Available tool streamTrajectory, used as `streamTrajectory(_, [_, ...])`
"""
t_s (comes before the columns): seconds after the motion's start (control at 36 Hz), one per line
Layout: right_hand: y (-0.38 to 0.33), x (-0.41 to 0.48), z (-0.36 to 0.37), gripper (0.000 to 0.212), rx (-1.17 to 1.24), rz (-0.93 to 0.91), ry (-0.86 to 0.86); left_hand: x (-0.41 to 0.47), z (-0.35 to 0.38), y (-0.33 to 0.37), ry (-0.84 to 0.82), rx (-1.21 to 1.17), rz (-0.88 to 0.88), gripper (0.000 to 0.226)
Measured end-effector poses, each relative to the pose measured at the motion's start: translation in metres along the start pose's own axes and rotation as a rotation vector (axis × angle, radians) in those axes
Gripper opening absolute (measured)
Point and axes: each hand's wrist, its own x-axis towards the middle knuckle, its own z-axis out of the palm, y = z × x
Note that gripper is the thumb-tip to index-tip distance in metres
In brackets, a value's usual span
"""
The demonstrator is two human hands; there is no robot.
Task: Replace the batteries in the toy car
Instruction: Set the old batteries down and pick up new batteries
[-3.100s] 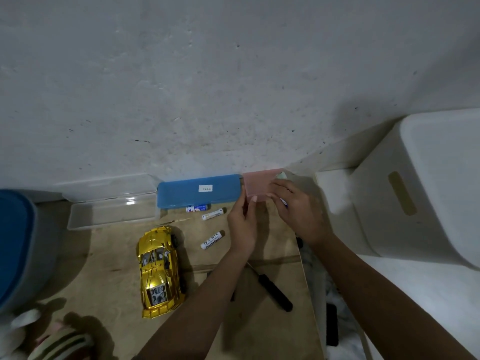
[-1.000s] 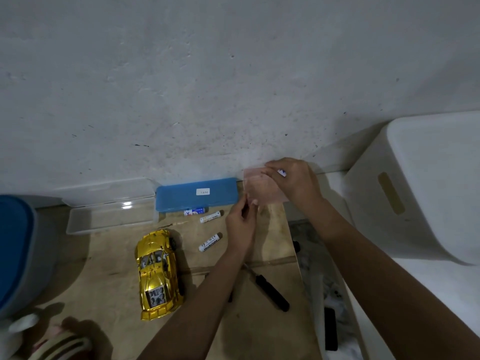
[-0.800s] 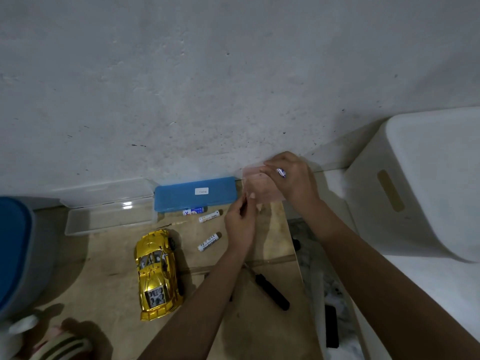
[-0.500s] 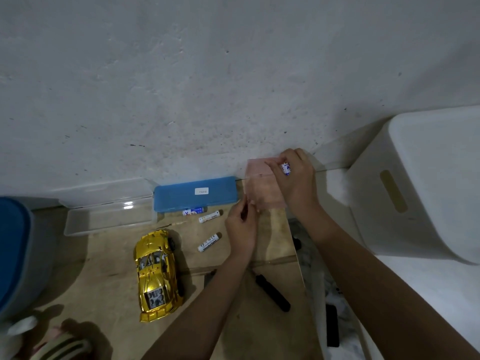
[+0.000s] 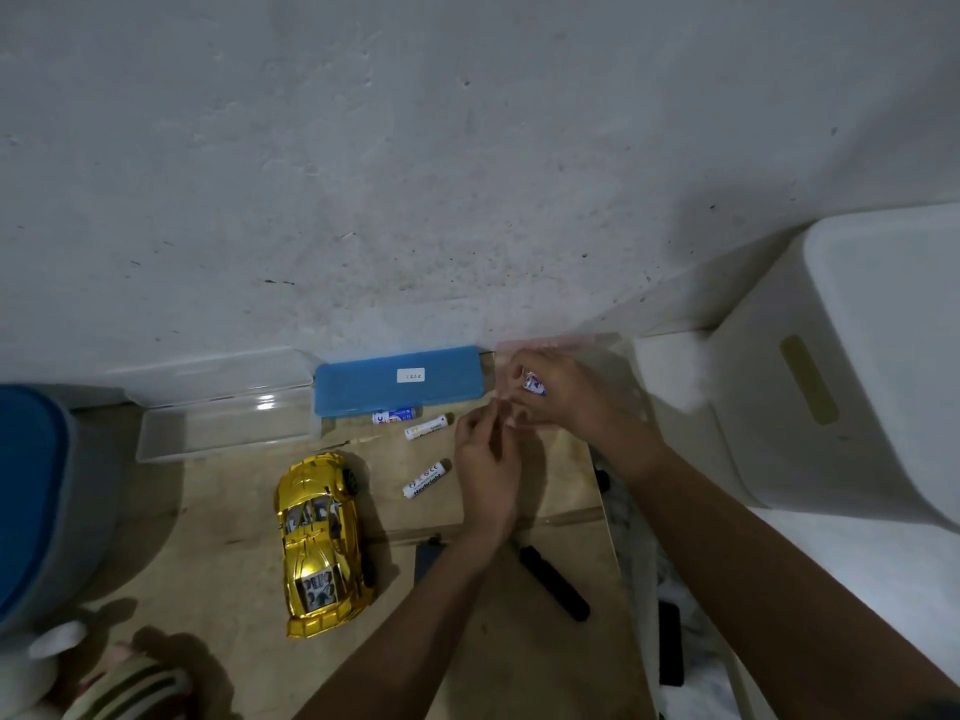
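Note:
The gold toy car (image 5: 319,543) lies on the wooden board, left of my arms. Three loose batteries rest near it: a blue-and-white one (image 5: 395,417) and two white ones (image 5: 427,427) (image 5: 427,479). A translucent pink case (image 5: 613,356) sits against the wall. My right hand (image 5: 571,402) is over it, fingers closed on a small blue-and-white battery (image 5: 534,384). My left hand (image 5: 485,459) pinches the case's near left edge, fingertips almost touching the right hand. A black-handled screwdriver (image 5: 553,582) lies between my forearms.
A blue case (image 5: 400,380) and an open clear case (image 5: 223,418) line the wall. A white bin (image 5: 857,366) stands at the right, a blue-lidded container (image 5: 31,491) at the left. A small dark flat piece (image 5: 428,558) lies beside my left forearm.
The pink case's lid, raised by my right hand half a second ago, has come down. My right hand dropped toward the left hand, still holding the battery.

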Motion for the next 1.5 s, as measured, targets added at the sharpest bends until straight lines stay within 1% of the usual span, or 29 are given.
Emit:
streamTrajectory(0.06, [-0.004, -0.001, -0.002, 0.024, 0.055, 0.003, -0.046, -0.001, 0.0, -0.001, 0.0, 0.008, 0.002, 0.033])
streamTrajectory(0.14, [-0.007, -0.002, -0.003, 0.025, 0.144, 0.0, -0.082, -0.001, -0.001, -0.002, -0.002, 0.004, 0.004, 0.034])
streamTrajectory(0.22, [-0.006, 0.001, 0.001, 0.035, 0.057, -0.003, -0.119, 0.0, -0.002, -0.004, -0.001, 0.008, 0.01, 0.036])
streamTrajectory(0.33, [-0.007, 0.003, 0.0, 0.048, 0.08, -0.006, -0.133, 0.001, -0.003, -0.005, 0.004, 0.017, 0.026, 0.037])
streamTrajectory(0.44, [-0.009, 0.002, -0.003, 0.048, 0.128, -0.026, -0.124, 0.002, -0.004, -0.005, 0.019, 0.033, 0.033, 0.036])
streamTrajectory(0.53, [-0.008, -0.005, -0.006, 0.042, 0.122, -0.017, -0.113, 0.003, -0.004, -0.004, 0.023, 0.022, 0.029, 0.035])
streamTrajectory(0.58, [-0.006, -0.009, -0.007, 0.039, 0.149, -0.045, -0.074, 0.003, -0.004, -0.002, 0.024, 0.016, 0.026, 0.034])
streamTrajectory(0.67, [-0.001, -0.018, -0.006, 0.032, 0.171, -0.123, 0.042, 0.002, -0.004, -0.002, 0.024, 0.014, 0.04, 0.033])
streamTrajectory(0.72, [0.001, -0.029, -0.007, 0.026, 0.168, -0.105, 0.153, 0.003, -0.004, -0.002, 0.022, 0.012, 0.041, 0.034])
streamTrajectory(0.81, [0.005, -0.048, -0.005, 0.012, 0.187, -0.098, 0.39, 0.004, -0.005, -0.003, 0.015, 0.01, 0.022, 0.035])
streamTrajectory(0.83, [0.006, -0.053, -0.004, 0.015, 0.206, -0.066, 0.46, 0.004, -0.005, -0.003, 0.01, 0.005, 0.015, 0.035])
streamTrajectory(0.89, [0.007, -0.061, -0.004, 0.026, 0.283, 0.02, 0.531, 0.005, -0.006, -0.003, -0.003, -0.013, -0.002, 0.034])
streamTrajectory(0.97, [0.008, -0.067, -0.004, 0.033, 0.385, 0.117, 0.5, 0.005, -0.008, -0.003, -0.021, -0.035, -0.016, 0.033])
streamTrajectory(1.06, [0.01, -0.067, -0.002, 0.024, 0.403, 0.151, 0.421, 0.006, -0.01, -0.001, -0.04, -0.045, -0.027, 0.033])
streamTrajectory(1.11, [0.01, -0.066, -0.001, 0.017, 0.376, 0.136, 0.403, 0.006, -0.012, -0.001, -0.057, -0.052, -0.038, 0.033])
streamTrajectory(1.19, [0.006, -0.067, -0.001, 0.022, 0.28, 0.1, 0.412, 0.005, -0.014, 0.0, -0.099, -0.075, -0.044, 0.035])
streamTrajectory(1.31, [0.007, -0.067, 0.002, 0.022, 0.257, 0.072, 0.427, 0.004, -0.016, 0.0, -0.158, -0.104, -0.057, 0.04])
streamTrajectory(1.42, [0.009, -0.067, 0.005, 0.021, 0.249, 0.077, 0.439, 0.003, -0.013, 0.003, -0.127, -0.114, -0.063, 0.037])
streamTrajectory(1.5, [0.007, -0.066, 0.006, 0.02, 0.256, 0.093, 0.47, 0.001, -0.007, 0.009, -0.07, -0.093, -0.077, 0.035])
